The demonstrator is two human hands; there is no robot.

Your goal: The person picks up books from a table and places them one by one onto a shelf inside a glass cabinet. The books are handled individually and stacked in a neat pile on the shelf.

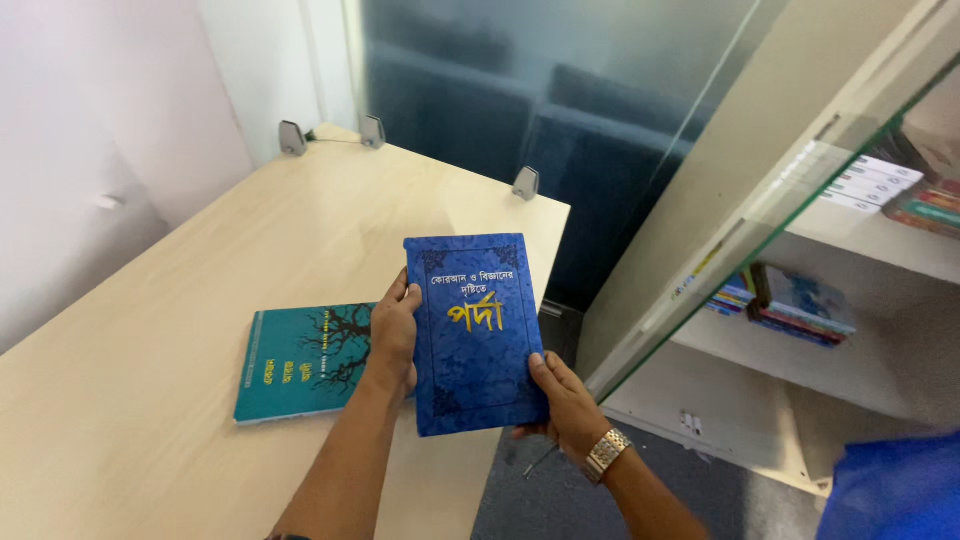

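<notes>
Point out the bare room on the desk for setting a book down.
The desk is bare left of the teal book, toward the white wall, and behind it up to the metal clips. It is crowded near the right edge, where the left hand and right hand hold the blue book.

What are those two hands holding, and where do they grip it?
A blue book: left hand on its left edge, right hand at its lower right corner.
</notes>
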